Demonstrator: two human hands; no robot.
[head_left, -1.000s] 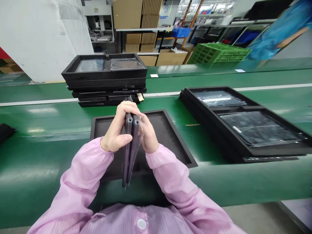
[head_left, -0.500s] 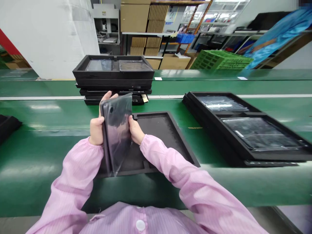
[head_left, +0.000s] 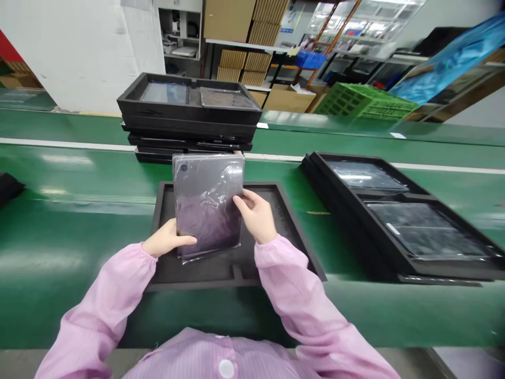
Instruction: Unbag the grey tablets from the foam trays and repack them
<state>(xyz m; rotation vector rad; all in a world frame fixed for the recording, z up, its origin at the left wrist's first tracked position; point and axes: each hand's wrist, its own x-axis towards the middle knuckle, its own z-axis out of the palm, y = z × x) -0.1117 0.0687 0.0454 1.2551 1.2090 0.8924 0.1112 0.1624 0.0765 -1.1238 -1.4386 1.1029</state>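
Two tablets, stacked together and wrapped in clear plastic film, are held up over a black foam tray. A dark grey back with a round camera at its upper left corner faces me. My left hand grips the lower left edge, thumb across the back and fingers hidden behind. On the right edge, my right hand pinches the tablets with thumb and fingers. The tray under them lies flat on the green work surface, and the tablets cover part of it.
Behind stands a stack of black trays, wrapped tablets in the top one. To the right, another tray stack holds two wrapped tablets. A dark tray corner shows at far left. Farther back are a green crate and cardboard boxes.
The tablets have turned from nearly edge-on to facing me. Both hands have shifted on them: my left hand is lower, my right hand farther right. The camera view has moved slightly.
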